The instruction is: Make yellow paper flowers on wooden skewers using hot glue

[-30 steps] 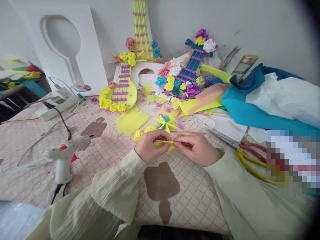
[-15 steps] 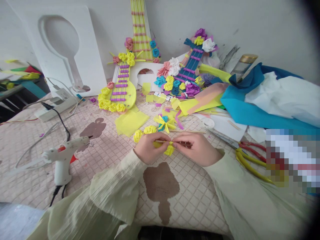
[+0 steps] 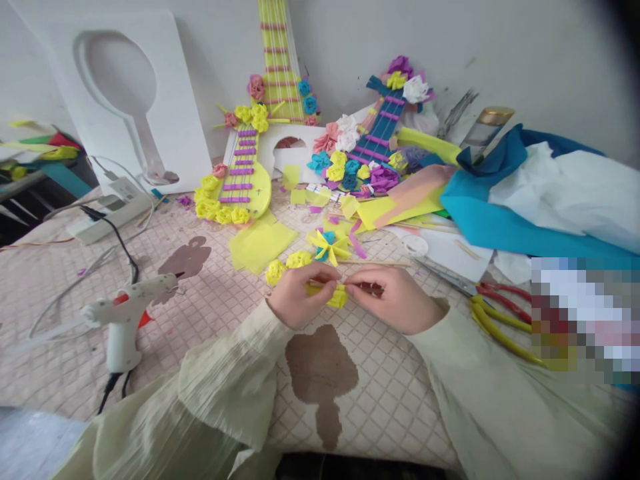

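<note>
Between my two hands is a piece of yellow crepe paper (image 3: 338,297), partly hidden by the fingers. My left hand (image 3: 304,293) pinches it from the left with thumb and forefinger. From the other side my right hand (image 3: 393,297) closes its fingertips on the same paper, almost touching the left ones. Just behind my left hand lie yellow paper flowers (image 3: 299,260). A yellow paper star shape (image 3: 333,248) with a teal piece sits beyond the fingertips. Flat yellow paper sheets (image 3: 261,244) lie farther back to the left.
A white glue gun (image 3: 124,333) with its cord rests at left, near a power strip (image 3: 111,212). Scissors (image 3: 500,333) lie at right. Decorated toy guitars (image 3: 260,183) lean at the back beside a white cut-out board (image 3: 183,100). Blue cloth-like paper (image 3: 480,207) is heaped at right.
Both hands stay in nearly the same place, fingertips together. The yellow paper between them has shifted slightly. The view has moved a little.
</note>
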`<action>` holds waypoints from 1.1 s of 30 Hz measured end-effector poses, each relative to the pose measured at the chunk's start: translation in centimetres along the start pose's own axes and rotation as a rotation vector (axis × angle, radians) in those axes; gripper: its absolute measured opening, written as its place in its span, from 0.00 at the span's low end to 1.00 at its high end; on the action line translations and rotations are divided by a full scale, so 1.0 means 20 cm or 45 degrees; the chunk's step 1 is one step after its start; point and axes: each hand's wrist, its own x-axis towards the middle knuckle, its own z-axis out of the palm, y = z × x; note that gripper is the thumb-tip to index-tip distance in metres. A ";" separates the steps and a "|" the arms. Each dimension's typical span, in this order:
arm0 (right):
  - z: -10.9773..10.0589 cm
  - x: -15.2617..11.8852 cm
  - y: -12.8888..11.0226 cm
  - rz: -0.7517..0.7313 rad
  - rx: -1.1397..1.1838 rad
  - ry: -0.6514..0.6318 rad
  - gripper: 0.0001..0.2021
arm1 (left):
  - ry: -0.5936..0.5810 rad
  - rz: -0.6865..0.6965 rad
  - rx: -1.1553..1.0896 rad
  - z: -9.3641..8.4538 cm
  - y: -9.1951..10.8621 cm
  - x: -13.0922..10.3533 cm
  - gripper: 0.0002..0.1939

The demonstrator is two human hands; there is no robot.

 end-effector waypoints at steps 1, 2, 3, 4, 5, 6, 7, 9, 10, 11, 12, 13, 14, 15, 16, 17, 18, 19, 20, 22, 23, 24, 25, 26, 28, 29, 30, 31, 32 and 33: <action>0.00 0.00 0.00 -0.008 0.000 0.004 0.08 | 0.015 -0.009 -0.001 0.00 -0.01 0.00 0.06; 0.00 0.00 0.00 -0.019 -0.001 0.005 0.08 | 0.028 -0.014 0.000 0.00 -0.01 0.00 0.06; 0.00 0.00 0.01 -0.033 -0.001 0.002 0.08 | 0.038 -0.018 0.001 0.01 -0.02 0.00 0.06; -0.01 0.00 0.01 -0.044 -0.002 0.000 0.08 | 0.045 -0.020 0.003 0.01 -0.02 0.00 0.06; -0.01 0.00 0.01 -0.048 0.000 0.000 0.08 | 0.054 -0.018 0.003 0.00 -0.02 0.00 0.06; -0.01 0.00 0.01 -0.049 0.005 0.000 0.08 | 0.060 -0.015 0.001 0.00 -0.02 0.00 0.06; -0.01 0.00 0.01 -0.049 0.012 -0.002 0.08 | 0.060 -0.010 -0.005 0.00 -0.02 0.00 0.06; -0.01 0.00 0.01 -0.051 0.024 0.002 0.09 | 0.043 0.005 -0.021 -0.01 -0.01 0.00 0.06; -0.01 0.00 0.01 -0.053 0.022 -0.002 0.09 | 0.032 0.012 -0.024 -0.01 0.00 0.00 0.06; -0.01 0.00 0.01 -0.058 0.015 -0.009 0.09 | 0.019 0.016 -0.022 -0.01 0.00 0.00 0.06; -0.01 0.01 0.01 -0.061 0.004 -0.017 0.09 | 0.012 0.020 -0.015 -0.01 0.00 0.00 0.06; -0.01 0.01 0.01 -0.061 -0.006 -0.026 0.09 | 0.008 0.024 -0.006 -0.01 0.01 0.00 0.06; -0.01 0.01 0.01 -0.060 -0.016 -0.031 0.10 | 0.008 0.028 0.004 -0.01 0.01 0.00 0.06; -0.02 0.00 0.01 -0.062 -0.026 -0.036 0.10 | 0.011 0.033 0.011 -0.01 0.01 0.00 0.06; -0.02 0.00 0.01 -0.066 -0.036 -0.031 0.10 | 0.018 0.036 0.015 -0.01 0.00 0.00 0.06; -0.02 0.00 0.01 -0.072 -0.044 -0.019 0.10 | 0.025 0.038 0.019 -0.01 0.00 0.00 0.06; -0.02 0.00 0.01 -0.078 -0.047 -0.002 0.10 | 0.033 0.040 0.023 -0.01 0.00 0.00 0.06; -0.02 0.00 0.01 -0.083 -0.047 0.014 0.09 | 0.041 0.041 0.029 -0.01 0.00 0.00 0.06; -0.02 0.00 0.01 -0.088 -0.043 0.028 0.09 | 0.046 0.039 0.036 -0.01 0.00 0.00 0.06; -0.02 0.00 0.01 -0.094 -0.038 0.034 0.09 | 0.035 0.037 0.045 -0.01 0.00 0.00 0.06; -0.02 0.00 0.01 -0.099 -0.042 0.026 0.09 | 0.026 0.039 0.051 -0.01 0.00 0.00 0.07; -0.02 0.00 0.01 -0.106 -0.049 0.017 0.09 | 0.018 0.044 0.064 -0.01 0.00 0.00 0.07; -0.02 0.00 0.01 -0.115 -0.058 0.011 0.09 | 0.016 0.053 0.087 -0.01 0.00 0.00 0.07; -0.02 0.01 0.01 -0.123 -0.063 0.003 0.10 | 0.016 0.065 0.122 -0.02 0.00 0.00 0.07; -0.02 0.01 0.02 -0.129 -0.064 -0.013 0.10 | 0.039 0.101 0.210 -0.02 0.00 0.00 0.08; -0.02 0.01 0.02 -0.124 -0.060 -0.020 0.10 | 0.063 0.129 0.253 -0.03 0.00 0.00 0.09; -0.02 0.01 0.02 -0.113 -0.053 -0.029 0.10 | 0.098 0.163 0.289 -0.04 0.00 0.01 0.10; -0.02 0.01 0.02 -0.096 -0.042 -0.040 0.10 | 0.148 0.200 0.320 -0.06 0.00 0.01 0.10; -0.02 0.01 0.02 -0.076 -0.026 -0.051 0.10 | 0.207 0.241 0.348 -0.08 0.01 0.01 0.10; -0.02 0.01 0.02 -0.054 -0.006 -0.063 0.10 | 0.272 0.280 0.373 -0.10 0.03 0.00 0.11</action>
